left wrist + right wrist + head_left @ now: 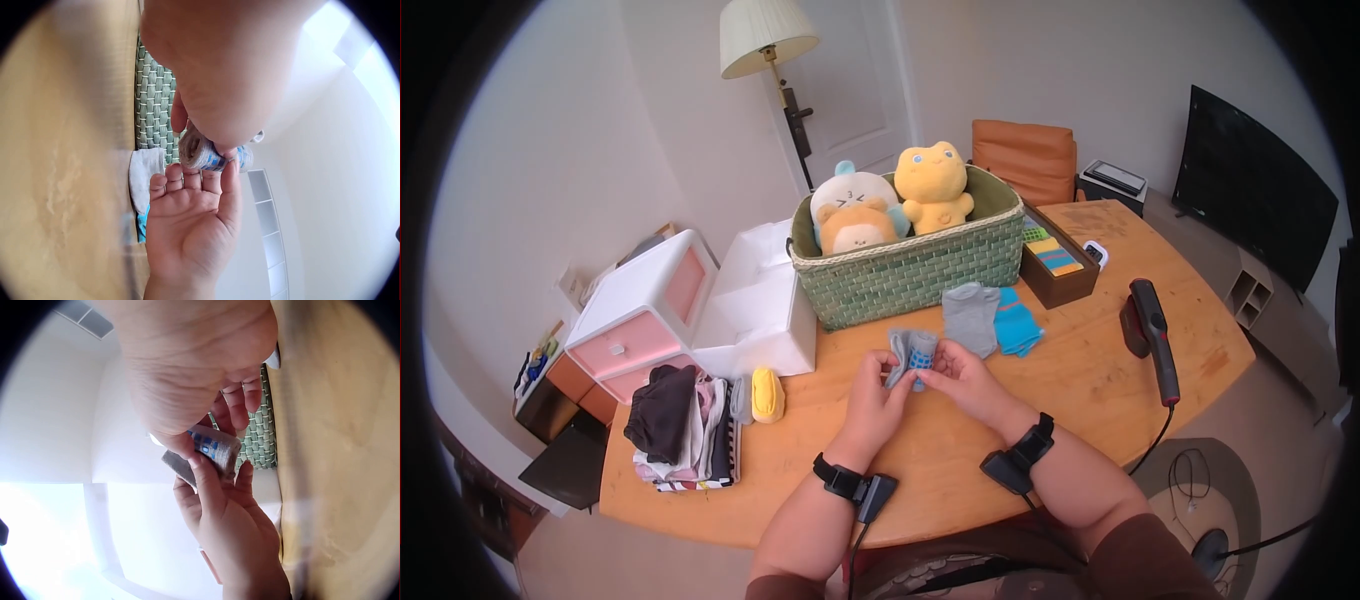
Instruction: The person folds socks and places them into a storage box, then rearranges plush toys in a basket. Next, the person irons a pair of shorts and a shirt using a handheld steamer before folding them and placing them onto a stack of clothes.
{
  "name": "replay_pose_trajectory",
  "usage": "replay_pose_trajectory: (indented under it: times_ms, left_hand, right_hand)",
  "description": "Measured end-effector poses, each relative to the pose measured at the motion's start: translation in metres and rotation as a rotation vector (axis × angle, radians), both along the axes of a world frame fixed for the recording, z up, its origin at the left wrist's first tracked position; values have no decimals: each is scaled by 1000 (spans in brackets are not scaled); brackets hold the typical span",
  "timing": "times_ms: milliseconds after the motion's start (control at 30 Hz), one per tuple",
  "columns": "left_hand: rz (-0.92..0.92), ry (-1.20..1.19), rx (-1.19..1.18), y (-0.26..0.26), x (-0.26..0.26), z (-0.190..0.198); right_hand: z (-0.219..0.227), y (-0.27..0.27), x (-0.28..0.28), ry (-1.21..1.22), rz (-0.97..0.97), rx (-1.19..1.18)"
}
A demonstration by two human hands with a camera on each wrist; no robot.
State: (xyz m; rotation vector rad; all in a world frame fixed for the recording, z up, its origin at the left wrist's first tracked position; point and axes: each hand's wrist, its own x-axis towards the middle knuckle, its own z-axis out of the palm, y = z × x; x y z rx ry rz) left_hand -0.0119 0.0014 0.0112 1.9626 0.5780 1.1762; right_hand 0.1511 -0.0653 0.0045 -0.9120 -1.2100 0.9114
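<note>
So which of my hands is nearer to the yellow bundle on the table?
Left. Your left hand is to the right of the yellow bundle, apart from it; your right hand is farther off in the same direction, beyond the left. Both hold the grey sock.

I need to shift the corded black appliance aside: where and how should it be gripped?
Round the slim handle of the appliance, probably from the near right with the right hand once free: it points toward the person, its head juts left, and the cord trails from the near end.
</note>
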Motion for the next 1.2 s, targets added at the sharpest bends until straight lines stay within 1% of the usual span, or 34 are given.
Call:
replay_pose_trajectory:
  times_ms: [33,100,133,200,333,400,433,500,533,600,633,700,733,800,833,900,933,1000,1033,1100,1133,1200]
  left_hand:
    - [-8,4,4,1,-1,-1]
    - [-59,70,27,1,-2,-2]
    - [-67,74,31,1,-1,-3]
    - [-79,-12,-27,1,1,-6]
    - [-90,-5,-9,-1,0,-5]
    - [-92,84,16,-1,-3,-3]
    - [-99,87,21,-1,-3,-2]
    - [-39,157,70,-2,-3,3]
    - [-44,158,75,-4,-3,4]
    - [-44,131,-32,-6,-1,7]
    - [-48,129,-26,-4,0,5]
    - [-209,-109,-335,2,2,-2]
    - [-212,-108,-329,3,3,-1]
    - [-276,-191,-434,4,4,-1]
    - [-281,-189,-429,5,3,-2]
    - [-172,-61,-335,7,0,-5]
    - [-174,-63,-330,7,0,-5]
    - [-130,-14,-225,3,1,-2]
    - [-132,-17,-221,0,2,0]
    - [-38,-135,-217,-6,4,5]
    - [-38,-139,-214,-4,4,3]
    - [-72,-141,-260,2,1,-1]
  right_hand:
    - [2,-1,0,4,-8,4]
    - [6,-2,0,110,44,-14]
    - [8,-3,0,115,36,-10]
    - [10,-4,2,168,90,-37]
    - [6,-1,4,166,52,-24]
    - [1,2,5,126,18,-3]
    - [1,2,5,128,11,3]
    - [3,1,4,129,-9,8]
    - [5,-1,4,130,-14,12]
    - [10,-4,5,46,-40,-41]
    - [11,-5,6,45,-44,-36]
    - [11,-6,4,18,-53,-6]
    - [11,-5,4,17,-56,0]
    - [8,-4,3,9,-58,7]
    - [8,-4,3,9,-62,12]
    - [10,-5,3,75,-69,9]
    - [10,-4,2,73,-71,14]
    - [8,-1,3,101,-141,39]
    - [6,0,3,99,-142,43]
    - [3,2,5,9,-214,33]
    - [4,1,6,6,-213,37]
    - [8,-3,5,-186,-301,37]
